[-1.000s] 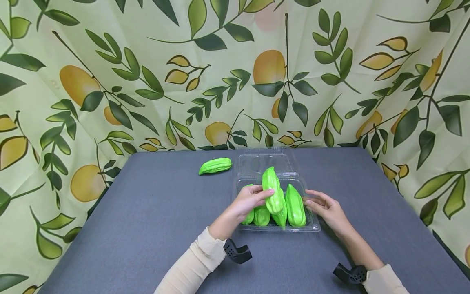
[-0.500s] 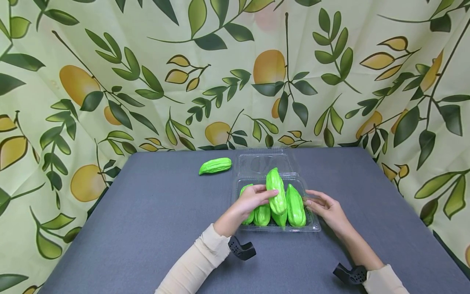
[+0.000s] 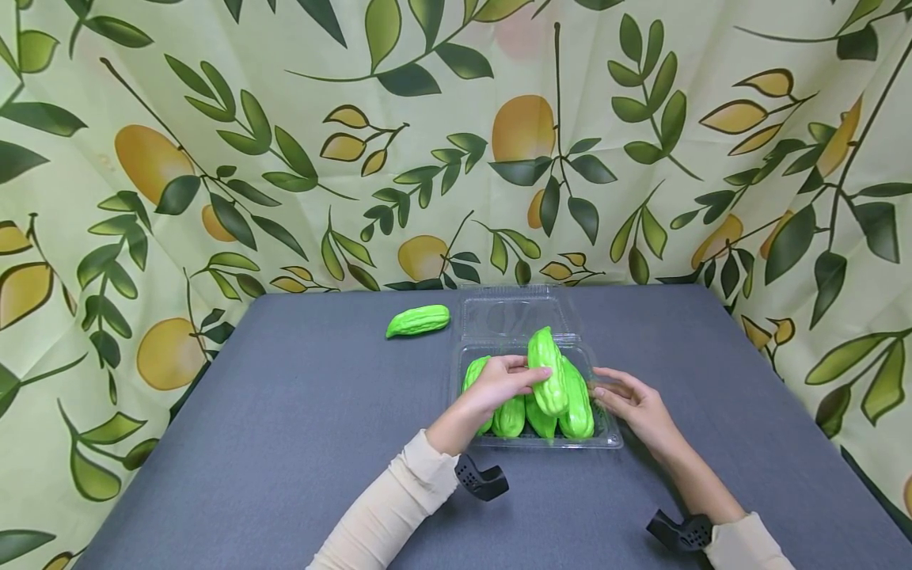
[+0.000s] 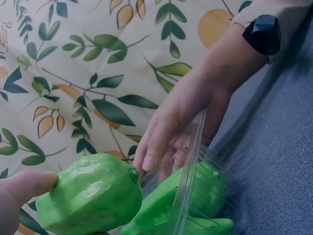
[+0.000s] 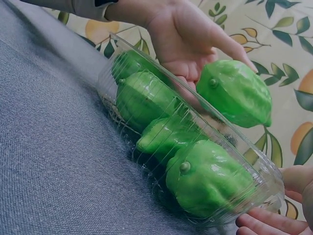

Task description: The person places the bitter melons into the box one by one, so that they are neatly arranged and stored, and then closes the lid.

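Note:
A bright green, ribbed bitter melon (image 3: 551, 397) is held by my left hand (image 3: 495, 384), thumb on its near side, above the clear plastic container (image 3: 577, 444). Several more bitter melons lie side by side inside, including the rightmost one (image 3: 578, 412), which the held melon partly overlaps in the head view. In the right wrist view the held melon (image 5: 234, 93) shows over the container's rim, clear of the melons below. My right hand (image 3: 634, 402) holds the container's right side, fingers and thumb at the wall.
Another bitter melon (image 3: 418, 321) lies on the grey table (image 3: 306, 412), back left of the container. The container's hinged lid (image 3: 516, 317) lies folded back toward the leaf-patterned cloth (image 3: 442, 158) behind the table.
My left hand has carried its bitter melon rightward across the container, from above the middle melons to beside the rightmost one. My right hand has stayed at the container's right side.

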